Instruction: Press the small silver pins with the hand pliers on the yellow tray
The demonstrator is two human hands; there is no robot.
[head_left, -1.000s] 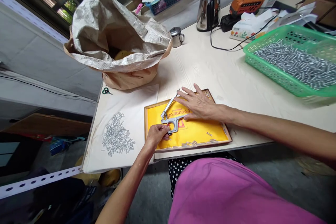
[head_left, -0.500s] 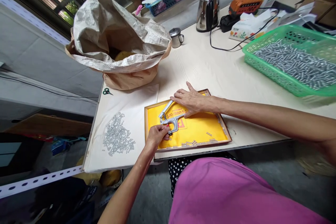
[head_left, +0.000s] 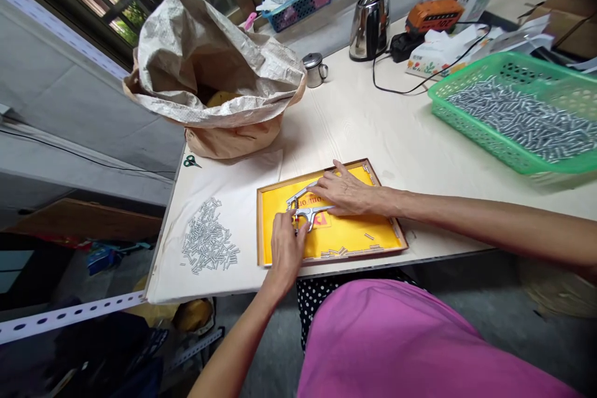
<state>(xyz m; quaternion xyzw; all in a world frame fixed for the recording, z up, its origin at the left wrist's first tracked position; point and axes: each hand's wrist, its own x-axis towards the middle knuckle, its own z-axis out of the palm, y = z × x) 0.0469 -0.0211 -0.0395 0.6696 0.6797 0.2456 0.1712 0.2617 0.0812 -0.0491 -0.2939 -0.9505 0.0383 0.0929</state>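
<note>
Two hands (head_left: 347, 193), one metal tool (head_left: 312, 215), handles (head_left: 304, 192) squeezed closer now

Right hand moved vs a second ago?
Yes. Against the tray, the right hand has come toward the person, away from the far rim, and slightly left.

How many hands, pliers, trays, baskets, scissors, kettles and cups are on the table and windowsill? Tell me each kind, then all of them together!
Hands: 2 (left hand, right hand)
Pliers: 1
Tray: 1
Baskets: 2 (green basket, blue basket)
Scissors: 1
Kettle: 1
Cup: 1
Total: 9
</note>
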